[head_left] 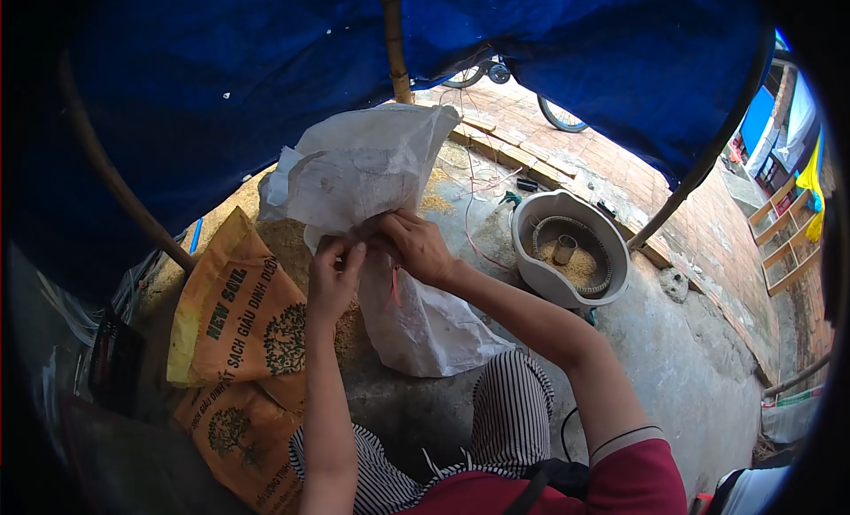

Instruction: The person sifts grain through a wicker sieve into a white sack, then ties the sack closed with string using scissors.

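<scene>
A white woven sack [434,333] stands on the floor before my knees, its middle gathered into a narrow neck and its loose top [354,165] flaring out above. My right hand [412,245] is closed around the neck from the right, fingers bent over the bunched plastic. My left hand [335,274] meets it from the left, thumb and fingers pinched together at the same neck. A pink string [394,285] hangs down the sack just below my hands. Its upper end is hidden by my fingers.
Orange printed soil bags [239,311] lie at left on scattered grain husks [283,236]. At right stands a grey plastic tub [571,289] holding a round wire-edged ring and grain. A blue tarp [239,90] on bamboo poles [396,46] hangs in front; wooden planks edge the floor.
</scene>
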